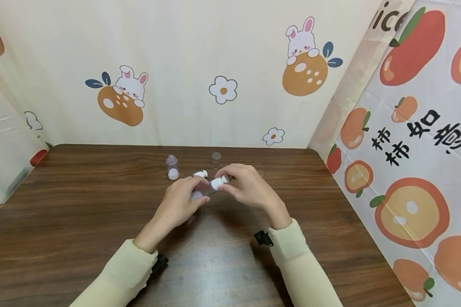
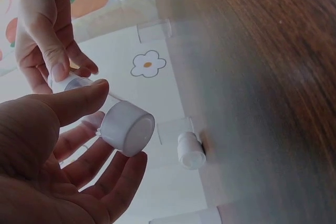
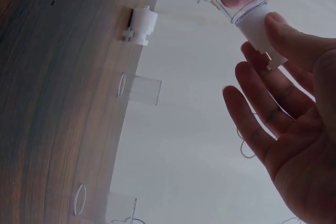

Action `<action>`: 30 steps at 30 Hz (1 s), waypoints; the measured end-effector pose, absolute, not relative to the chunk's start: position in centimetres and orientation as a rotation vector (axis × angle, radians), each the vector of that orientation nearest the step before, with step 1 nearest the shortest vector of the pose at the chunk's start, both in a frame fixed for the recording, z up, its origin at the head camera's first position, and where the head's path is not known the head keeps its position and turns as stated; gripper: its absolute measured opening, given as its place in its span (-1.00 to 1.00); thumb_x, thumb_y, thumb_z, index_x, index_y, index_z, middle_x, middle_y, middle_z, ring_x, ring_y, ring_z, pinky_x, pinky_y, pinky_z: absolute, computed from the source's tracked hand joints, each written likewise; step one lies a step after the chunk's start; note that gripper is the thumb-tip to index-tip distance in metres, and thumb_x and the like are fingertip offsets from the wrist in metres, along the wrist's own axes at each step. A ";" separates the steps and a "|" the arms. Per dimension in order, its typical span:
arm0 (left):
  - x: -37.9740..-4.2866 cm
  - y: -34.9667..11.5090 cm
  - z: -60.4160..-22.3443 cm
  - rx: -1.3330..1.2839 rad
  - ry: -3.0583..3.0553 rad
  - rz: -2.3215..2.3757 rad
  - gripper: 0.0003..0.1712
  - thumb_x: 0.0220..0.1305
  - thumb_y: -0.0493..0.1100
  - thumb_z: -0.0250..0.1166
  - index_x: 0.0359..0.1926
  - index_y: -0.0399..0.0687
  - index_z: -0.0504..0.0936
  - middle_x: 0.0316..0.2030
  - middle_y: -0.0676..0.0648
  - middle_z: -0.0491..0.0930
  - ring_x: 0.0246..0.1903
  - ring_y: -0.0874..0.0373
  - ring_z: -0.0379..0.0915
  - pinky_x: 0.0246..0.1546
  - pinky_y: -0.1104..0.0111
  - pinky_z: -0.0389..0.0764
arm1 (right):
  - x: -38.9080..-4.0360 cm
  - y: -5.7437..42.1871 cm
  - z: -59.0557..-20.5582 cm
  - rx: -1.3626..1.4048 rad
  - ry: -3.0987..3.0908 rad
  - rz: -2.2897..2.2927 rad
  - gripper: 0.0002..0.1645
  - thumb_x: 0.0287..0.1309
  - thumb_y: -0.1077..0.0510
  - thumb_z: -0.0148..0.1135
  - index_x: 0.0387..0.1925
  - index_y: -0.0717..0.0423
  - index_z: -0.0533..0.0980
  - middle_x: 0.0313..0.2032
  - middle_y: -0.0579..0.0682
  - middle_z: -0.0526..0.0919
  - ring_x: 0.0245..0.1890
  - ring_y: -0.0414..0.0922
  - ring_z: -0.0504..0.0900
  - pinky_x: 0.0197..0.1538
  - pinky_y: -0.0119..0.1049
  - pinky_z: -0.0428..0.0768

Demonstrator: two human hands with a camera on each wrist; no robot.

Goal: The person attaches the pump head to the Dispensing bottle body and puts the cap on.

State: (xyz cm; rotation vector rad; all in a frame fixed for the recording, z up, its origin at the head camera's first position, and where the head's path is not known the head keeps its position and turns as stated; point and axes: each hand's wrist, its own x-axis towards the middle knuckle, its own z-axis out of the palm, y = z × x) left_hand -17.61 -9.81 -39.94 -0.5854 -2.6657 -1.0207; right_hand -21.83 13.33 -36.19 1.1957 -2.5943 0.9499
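My left hand (image 1: 179, 199) holds a small clear bottle with a white base (image 2: 127, 127) by its body, thumb on one side and fingers on the other. At the bottle's neck, my right hand (image 1: 249, 186) pinches a white pump top (image 3: 257, 29) between thumb and fingers. The pump top sits in line with the bottle, which is tilted; whether it is screwed tight I cannot tell. Just beyond the hands, a second white pump top (image 1: 201, 173) stands on the table. Farther left stands another clear bottle (image 1: 172, 167) with a white base and no pump on it.
Clear caps (image 3: 144, 89) stand on the wooden table (image 1: 80, 204) behind the hands, one of them farther right near the right hand (image 1: 261, 173). A printed curtain (image 1: 176, 51) hangs along the table's back edge, and another hangs at the right.
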 end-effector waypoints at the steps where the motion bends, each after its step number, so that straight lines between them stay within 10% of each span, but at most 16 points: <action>1: -17.6 -9.8 -39.9 -0.585 -2.662 -1.019 -0.61 0.16 -0.18 0.65 -0.01 -0.03 0.74 -0.10 -0.01 0.79 -0.08 0.00 0.67 -0.03 0.03 0.62 | -21.8 13.3 -36.2 1.194 -2.593 0.951 -0.76 0.28 0.22 0.51 -0.04 0.08 0.69 -0.17 -0.15 0.74 -0.18 -0.24 0.64 0.01 -0.12 0.71; 30: -17.6 -9.8 -39.7 -0.522 -2.649 -1.067 -0.57 0.12 -0.16 0.67 0.00 -0.03 0.73 -0.11 0.01 0.79 -0.13 0.06 0.68 -0.05 0.08 0.62 | -22.3 16.3 -34.9 1.140 -2.589 0.952 -0.46 0.28 0.18 0.50 0.27 -0.03 0.61 0.14 -0.16 0.72 0.16 -0.14 0.65 0.24 -0.07 0.60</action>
